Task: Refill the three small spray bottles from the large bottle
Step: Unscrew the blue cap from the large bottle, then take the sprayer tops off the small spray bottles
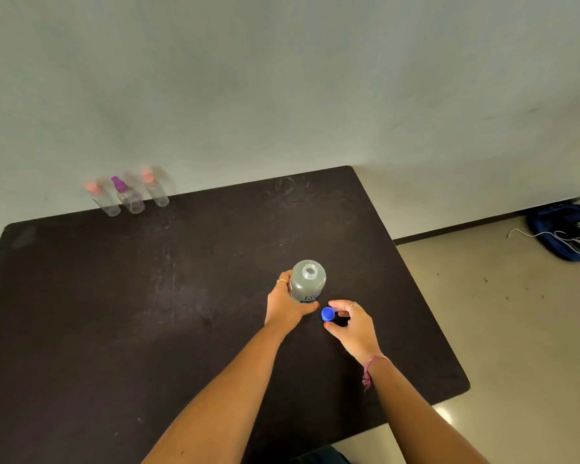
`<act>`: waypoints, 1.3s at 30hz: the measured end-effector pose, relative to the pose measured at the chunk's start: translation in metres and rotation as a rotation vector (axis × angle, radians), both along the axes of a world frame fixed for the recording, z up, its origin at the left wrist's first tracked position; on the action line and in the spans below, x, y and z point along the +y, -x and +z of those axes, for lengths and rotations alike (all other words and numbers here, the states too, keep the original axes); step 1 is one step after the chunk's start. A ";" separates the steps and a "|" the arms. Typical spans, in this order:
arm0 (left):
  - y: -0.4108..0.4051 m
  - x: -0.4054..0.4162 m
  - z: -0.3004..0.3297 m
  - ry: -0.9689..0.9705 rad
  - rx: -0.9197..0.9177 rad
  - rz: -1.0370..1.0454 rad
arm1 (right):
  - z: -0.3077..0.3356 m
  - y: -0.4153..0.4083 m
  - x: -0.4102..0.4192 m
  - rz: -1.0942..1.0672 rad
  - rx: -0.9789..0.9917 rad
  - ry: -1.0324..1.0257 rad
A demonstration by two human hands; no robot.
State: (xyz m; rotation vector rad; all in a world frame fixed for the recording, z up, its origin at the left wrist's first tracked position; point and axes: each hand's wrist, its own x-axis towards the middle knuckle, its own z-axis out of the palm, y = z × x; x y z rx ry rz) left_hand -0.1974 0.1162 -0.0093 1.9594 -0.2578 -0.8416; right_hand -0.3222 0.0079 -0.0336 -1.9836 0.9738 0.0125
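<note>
While the large bottle (307,282) stands upright and uncapped on the dark counter (114,313), the left hand (287,304) grips its lower body, fingers wrapped round the far side and thumb across the near side at the label. The open neck of the bottle faces upward. The right hand (350,321) sits just beside the left, to the right of the bottle base, and pinches the blue cap (327,314) between thumb and curled fingers; the cap is near the bottle base but apart from it. Whether the cap touches the counter surface cannot be told. A ring shows on each hand, and a pink thread band (370,368) circles the right wrist. The three small spray bottles stand in a row at the far left edge of the counter against the wall, well apart from both hands: a pink-capped bottle (103,202) at left, a purple-capped bottle (129,197) in the middle, and a second pink-capped bottle (156,190) at right. All three are blurred, so their fill levels cannot be told. On the floor at far right lies a dark blue bag (563,229) with white cables (549,234) across it.
</note>
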 end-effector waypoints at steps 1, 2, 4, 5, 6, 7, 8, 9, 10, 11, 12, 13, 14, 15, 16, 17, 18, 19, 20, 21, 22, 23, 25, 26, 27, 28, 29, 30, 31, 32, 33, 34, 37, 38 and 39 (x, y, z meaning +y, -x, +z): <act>0.000 0.000 0.000 -0.003 -0.002 -0.006 | 0.000 0.000 -0.002 0.003 0.003 0.001; -0.001 0.000 0.000 -0.006 -0.004 -0.014 | 0.000 0.000 -0.004 0.007 0.007 -0.001; -0.002 0.000 0.000 -0.011 -0.010 -0.040 | 0.001 0.000 -0.009 0.023 0.018 -0.019; -0.003 0.001 0.001 -0.014 -0.011 -0.062 | 0.003 0.001 -0.012 0.033 0.027 -0.029; -0.004 0.003 0.001 -0.020 -0.013 -0.090 | 0.005 0.002 -0.016 0.046 0.036 -0.036; -0.006 0.005 0.001 -0.030 -0.018 -0.123 | 0.008 0.003 -0.021 0.061 0.042 -0.034; -0.007 0.008 0.001 -0.048 -0.024 -0.154 | 0.012 0.003 -0.025 0.072 0.042 -0.021; -0.010 0.013 0.001 -0.076 -0.035 -0.181 | 0.017 0.003 -0.030 0.077 0.035 -0.001; -0.012 0.018 0.000 -0.108 -0.054 -0.199 | 0.023 0.001 -0.034 0.069 0.016 0.021; -0.015 0.025 0.000 -0.138 -0.074 -0.203 | 0.031 -0.001 -0.038 0.056 -0.015 0.041; -0.018 0.034 0.001 -0.158 -0.096 -0.195 | 0.039 -0.005 -0.041 0.043 -0.052 0.060; -0.021 0.042 0.002 -0.165 -0.120 -0.180 | 0.048 -0.010 -0.044 0.036 -0.090 0.081; -0.025 0.051 0.003 -0.159 -0.143 -0.159 | 0.057 -0.016 -0.046 0.038 -0.130 0.108; -0.029 0.060 0.005 -0.144 -0.165 -0.135 | 0.067 -0.023 -0.046 0.046 -0.175 0.137; -0.034 0.070 0.007 -0.125 -0.182 -0.109 | 0.077 -0.030 -0.046 0.058 -0.220 0.164; -0.039 0.080 0.010 -0.105 -0.196 -0.080 | 0.088 -0.038 -0.043 0.074 -0.258 0.183; -0.044 0.089 0.014 -0.085 -0.207 -0.046 | 0.099 -0.047 -0.041 0.088 -0.286 0.192; -0.049 0.100 0.019 -0.068 -0.215 -0.013 | 0.110 -0.056 -0.036 0.104 -0.307 0.195; -0.054 0.110 0.023 -0.053 -0.224 0.016 | 0.120 -0.067 -0.030 0.119 -0.327 0.193; -0.059 0.121 0.029 -0.041 -0.227 0.036 | 0.130 -0.078 -0.024 0.130 -0.348 0.191; -0.065 0.131 0.035 -0.028 -0.229 0.052 | 0.138 -0.089 -0.016 0.136 -0.372 0.191; -0.069 0.140 0.041 -0.014 -0.233 0.066 | 0.145 -0.100 -0.009 0.143 -0.395 0.194; -0.080 0.159 0.053 0.001 -0.258 0.103 | 0.154 -0.124 0.010 0.169 -0.424 0.190; -0.086 0.169 0.059 0.002 -0.274 0.124 | 0.156 -0.136 0.021 0.185 -0.429 0.184; -0.092 0.179 0.064 0.005 -0.287 0.145 | 0.158 -0.148 0.032 0.202 -0.429 0.176; -0.097 0.186 0.069 0.007 -0.294 0.162 | 0.158 -0.159 0.042 0.219 -0.425 0.172; -0.103 0.196 0.073 0.010 -0.301 0.178 | 0.158 -0.170 0.053 0.243 -0.417 0.169; -0.109 0.204 0.077 0.015 -0.304 0.187 | 0.157 -0.182 0.063 0.266 -0.404 0.168; -0.115 0.213 0.080 0.019 -0.303 0.193 | 0.154 -0.193 0.072 0.289 -0.389 0.167; -0.121 0.221 0.083 0.017 -0.304 0.196 | 0.152 -0.204 0.081 0.311 -0.368 0.165; -0.125 0.223 0.086 0.012 -0.306 0.195 | 0.150 -0.212 0.085 0.331 -0.351 0.172; -0.135 0.234 0.087 0.012 -0.296 0.208 | 0.147 -0.228 0.097 0.360 -0.330 0.185; -0.147 0.244 0.095 0.035 -0.297 0.204 | 0.142 -0.256 0.110 0.393 -0.294 0.231; -0.152 0.248 0.098 0.045 -0.301 0.209 | 0.139 -0.266 0.114 0.405 -0.284 0.253; -0.161 0.254 0.099 0.053 -0.302 0.221 | 0.134 -0.281 0.121 0.423 -0.270 0.274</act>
